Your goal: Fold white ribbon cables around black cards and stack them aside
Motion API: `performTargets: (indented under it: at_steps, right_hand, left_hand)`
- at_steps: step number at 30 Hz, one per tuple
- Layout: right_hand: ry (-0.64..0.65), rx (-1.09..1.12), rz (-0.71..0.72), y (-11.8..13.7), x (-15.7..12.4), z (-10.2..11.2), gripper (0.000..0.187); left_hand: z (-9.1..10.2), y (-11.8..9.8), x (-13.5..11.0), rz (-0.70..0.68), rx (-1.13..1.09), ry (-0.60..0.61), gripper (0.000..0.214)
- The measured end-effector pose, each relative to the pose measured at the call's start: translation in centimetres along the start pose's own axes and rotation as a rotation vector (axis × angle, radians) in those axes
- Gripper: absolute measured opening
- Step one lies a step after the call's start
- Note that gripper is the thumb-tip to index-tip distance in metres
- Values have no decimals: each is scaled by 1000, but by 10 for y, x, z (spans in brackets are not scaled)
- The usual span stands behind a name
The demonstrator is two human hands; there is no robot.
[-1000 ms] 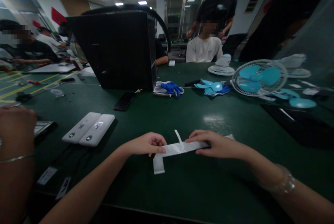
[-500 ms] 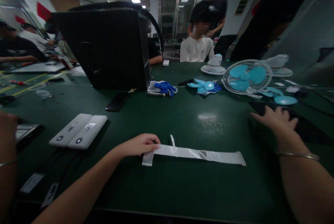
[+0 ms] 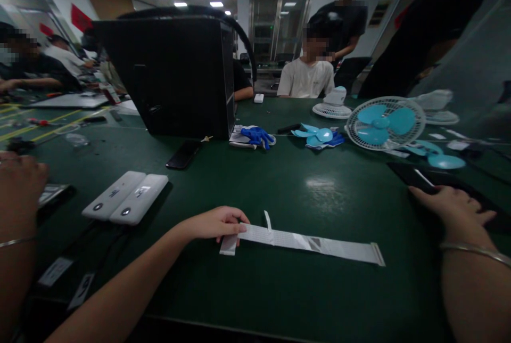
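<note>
Right hand [image 3: 454, 207] now off white ribbon [image 3: 285, 238]

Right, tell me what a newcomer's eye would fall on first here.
Probably the bulky black case, looming on the green table left of centre. Next, the fan with light-blue blades, at the right. Nearer, a white ribbon cable lies across the front, pinched near one end by the left hand.

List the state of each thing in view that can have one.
White ribbon strip: outstretched, one end bent, left hand gripping it
Black panel: flat, under right hand; contact unclear
Phone: lying flat, no lit screen showing
White boxes: flat, side by side
Blue glove: unworn
Caged fan: blades seemingly motionless
Black case: standing
</note>
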State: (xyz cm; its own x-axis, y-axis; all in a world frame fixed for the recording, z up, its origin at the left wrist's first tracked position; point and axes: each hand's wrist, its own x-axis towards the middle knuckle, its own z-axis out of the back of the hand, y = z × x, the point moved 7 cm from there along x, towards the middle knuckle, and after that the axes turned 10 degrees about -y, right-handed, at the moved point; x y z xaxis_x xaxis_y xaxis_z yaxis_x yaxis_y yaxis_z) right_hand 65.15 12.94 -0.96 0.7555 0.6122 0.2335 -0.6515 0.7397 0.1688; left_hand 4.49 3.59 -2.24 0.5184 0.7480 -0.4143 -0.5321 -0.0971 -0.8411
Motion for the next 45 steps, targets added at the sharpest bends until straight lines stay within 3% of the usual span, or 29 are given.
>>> performTargets:
  at_steps: [5,11,18,21,24,28,32,37,41,45]
  right_hand:
    - [-37,-76,50,15,-15,11,100]
    - [-18,-138,211,69,-56,27,92]
    - [26,-98,665,156,-126,22,86]
    - [43,55,1001,194,-186,29,81]
    - [172,259,1318,218,-257,47,72]
    - [414,446,1531,226,-325,74,67]
    - [567,497,1630,223,-358,86,66]
    - [614,505,1652,219,-363,90,72]
    - [615,542,1587,218,-358,100,57]
    - [569,538,1706,215,-370,106,53]
  left_hand:
    - [-1,0,-1,-15,-12,35,37]
    - [-2,5,2,-24,-10,35,39]
    - [-3,6,1,-43,4,38,34]
    - [-4,5,0,-50,2,56,33]
    - [-5,5,1,-81,61,50,32]
    - [-5,4,0,-129,134,37,31]
    - [-5,1,-5,-128,134,58,31]
    - [3,-9,-8,-201,162,-12,27]
    - [10,-12,-2,-233,162,-115,25]
    - [15,-7,6,-207,112,-220,25]
